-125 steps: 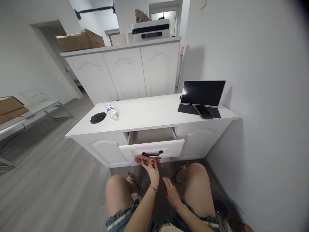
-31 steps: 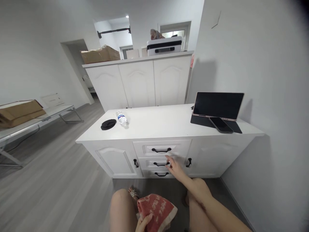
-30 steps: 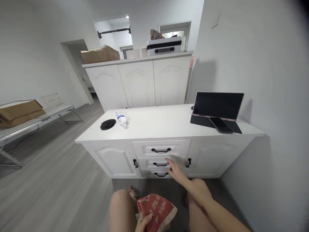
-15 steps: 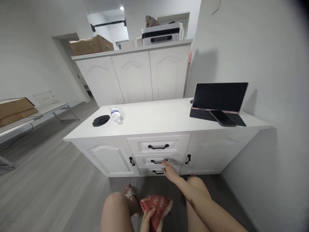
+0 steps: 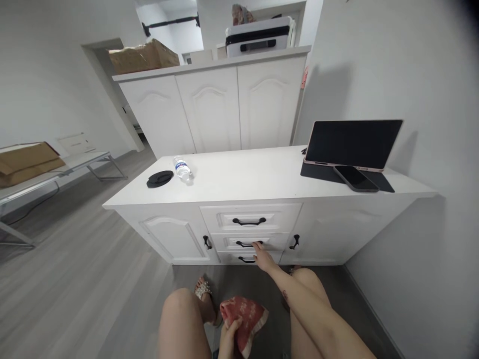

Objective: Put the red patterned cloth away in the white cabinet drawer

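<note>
My left hand (image 5: 230,335) is closed on a folded red cloth (image 5: 245,316) with pale patterning and a light edge, low between my knees. My right hand (image 5: 263,258) reaches forward to the white cabinet, its fingers stretched out at the right end of the black handle (image 5: 244,244) on the middle drawer. Those fingertips seem to touch the handle; the exact contact is too small to make out. Above sits the top drawer's handle (image 5: 249,221), and below it the bottom drawer's handle (image 5: 246,260). All three drawers look closed.
On the white cabinet top (image 5: 239,174) stand a plastic bottle (image 5: 182,169) lying down, a black round object (image 5: 160,178), a tablet (image 5: 354,144) and a phone (image 5: 356,178). Door handles (image 5: 294,242) flank the drawers. My knees are close on both sides. A cardboard box (image 5: 30,162) rests on a bench at left.
The view has shifted slightly, so the cabinet sits a little higher and farther right. My right hand stays at the middle drawer's handle, and my left hand still holds the red cloth.
</note>
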The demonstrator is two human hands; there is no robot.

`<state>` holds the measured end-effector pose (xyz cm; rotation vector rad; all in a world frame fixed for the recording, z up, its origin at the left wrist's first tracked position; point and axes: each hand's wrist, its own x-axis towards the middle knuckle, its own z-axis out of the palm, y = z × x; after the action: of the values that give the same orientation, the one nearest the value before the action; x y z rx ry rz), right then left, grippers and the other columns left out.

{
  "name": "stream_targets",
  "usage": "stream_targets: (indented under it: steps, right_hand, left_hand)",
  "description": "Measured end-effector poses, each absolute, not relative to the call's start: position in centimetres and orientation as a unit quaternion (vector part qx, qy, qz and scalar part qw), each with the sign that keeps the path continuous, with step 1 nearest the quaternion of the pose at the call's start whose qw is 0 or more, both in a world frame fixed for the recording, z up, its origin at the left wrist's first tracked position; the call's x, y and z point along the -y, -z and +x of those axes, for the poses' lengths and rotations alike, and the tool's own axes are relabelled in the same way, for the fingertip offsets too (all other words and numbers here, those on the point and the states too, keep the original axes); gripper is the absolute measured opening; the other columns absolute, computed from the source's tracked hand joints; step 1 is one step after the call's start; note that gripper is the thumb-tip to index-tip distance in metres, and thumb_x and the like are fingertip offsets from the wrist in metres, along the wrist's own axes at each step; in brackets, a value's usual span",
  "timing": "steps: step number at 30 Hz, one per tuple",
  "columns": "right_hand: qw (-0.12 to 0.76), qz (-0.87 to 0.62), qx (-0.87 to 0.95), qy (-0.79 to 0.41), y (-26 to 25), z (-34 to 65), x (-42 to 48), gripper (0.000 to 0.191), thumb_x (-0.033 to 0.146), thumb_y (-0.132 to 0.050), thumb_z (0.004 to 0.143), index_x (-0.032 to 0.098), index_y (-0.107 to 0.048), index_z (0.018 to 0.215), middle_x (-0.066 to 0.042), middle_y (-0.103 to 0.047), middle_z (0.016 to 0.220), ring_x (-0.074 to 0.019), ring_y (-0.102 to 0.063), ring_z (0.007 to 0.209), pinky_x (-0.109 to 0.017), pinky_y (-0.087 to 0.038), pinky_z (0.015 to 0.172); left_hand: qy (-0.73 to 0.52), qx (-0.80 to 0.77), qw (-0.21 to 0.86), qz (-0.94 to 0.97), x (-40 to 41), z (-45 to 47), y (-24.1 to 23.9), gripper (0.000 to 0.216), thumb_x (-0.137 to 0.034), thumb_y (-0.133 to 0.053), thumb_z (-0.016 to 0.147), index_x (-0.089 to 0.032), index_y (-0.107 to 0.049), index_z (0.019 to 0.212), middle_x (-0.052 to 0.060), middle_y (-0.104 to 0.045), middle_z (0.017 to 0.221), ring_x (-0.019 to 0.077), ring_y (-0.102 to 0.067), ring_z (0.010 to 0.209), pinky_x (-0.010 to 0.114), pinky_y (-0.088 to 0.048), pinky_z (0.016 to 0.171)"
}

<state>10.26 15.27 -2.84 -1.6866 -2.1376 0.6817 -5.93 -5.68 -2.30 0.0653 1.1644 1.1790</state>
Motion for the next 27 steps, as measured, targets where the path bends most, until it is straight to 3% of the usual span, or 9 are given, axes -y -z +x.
stream_targets:
  steps: [10,18,23,27]
  right_hand:
    - [0.159,-0.601,0.74,-0.257,2.8,9.6,-13.2,0.053,0.009,-0.049,0.08,0.013,-0.043,0.132,-0.016,-0.037,0.141,-0.024,-0.058,0.106,-0.033,-0.045,0.088]
    - [0.173,-0.574,0.749,-0.283,2.0,10.7,-9.9,0.04,0.013,-0.047,0.083,0.021,-0.055,0.122,-0.009,-0.052,0.128,-0.0197,-0.056,0.108,-0.03,-0.04,0.094]
    - [0.203,-0.555,0.748,-0.301,1.5,11.0,-7.8,0.03,0.019,-0.045,0.087,0.019,-0.065,0.109,-0.009,-0.061,0.113,-0.0189,-0.059,0.101,-0.028,-0.041,0.09]
    - [0.208,-0.546,0.748,-0.316,1.4,11.0,-6.4,0.027,0.022,-0.045,0.087,0.018,-0.069,0.1,-0.008,-0.065,0.105,-0.0191,-0.06,0.097,-0.028,-0.043,0.087]
  left_hand:
    - [-0.551,-0.525,0.647,0.049,6.0,-5.1,1.1,0.035,-0.025,-0.082,0.046,-0.015,-0.069,0.076,0.008,-0.072,0.073,0.0314,-0.069,0.081,0.045,-0.05,0.087]
    - [-0.518,-0.497,0.692,0.077,6.4,-5.4,-0.9,0.05,-0.032,-0.084,0.05,-0.013,-0.068,0.093,0.015,-0.073,0.09,0.034,-0.068,0.089,0.044,-0.051,0.085]
    - [-0.495,-0.492,0.707,0.116,7.1,-5.9,-2.5,0.035,-0.028,-0.083,0.053,-0.012,-0.068,0.081,0.011,-0.074,0.081,0.0259,-0.069,0.073,0.035,-0.053,0.074]
    - [-0.477,-0.475,0.729,0.12,7.4,-6.3,-3.6,0.033,-0.028,-0.083,0.056,-0.012,-0.069,0.082,0.01,-0.073,0.084,0.0263,-0.069,0.079,0.037,-0.052,0.08]
